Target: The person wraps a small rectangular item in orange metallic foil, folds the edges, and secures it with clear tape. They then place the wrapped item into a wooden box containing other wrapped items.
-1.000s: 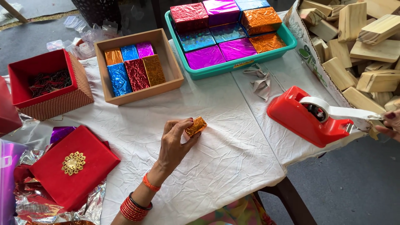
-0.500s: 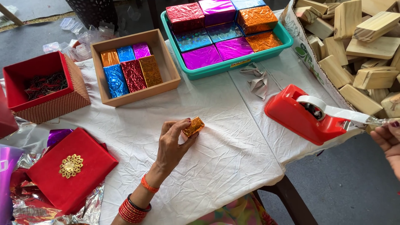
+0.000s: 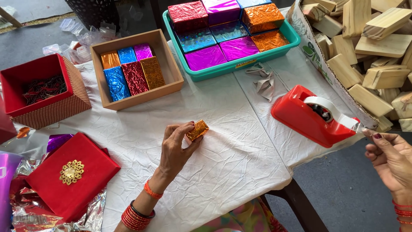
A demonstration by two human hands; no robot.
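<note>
A small gold foil-wrapped block is held over the white cloth-covered worktop.

The block is pinched by the closed fingers of the left hand; it is judged light and stiff, its foil slippery and easily creased, so flat faces are best gripped. At the red tape dispenser, clear tape is pinched by the right hand.

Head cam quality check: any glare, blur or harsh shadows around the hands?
Head view: soft, even light with faint shadows only. The left hand and its gold foil block are sharp. Specular glints sit on the foil blocks in the teal tray and on the red tape dispenser. The right hand is cut off by the frame edge, and the clear tape it pulls is barely visible.
</note>
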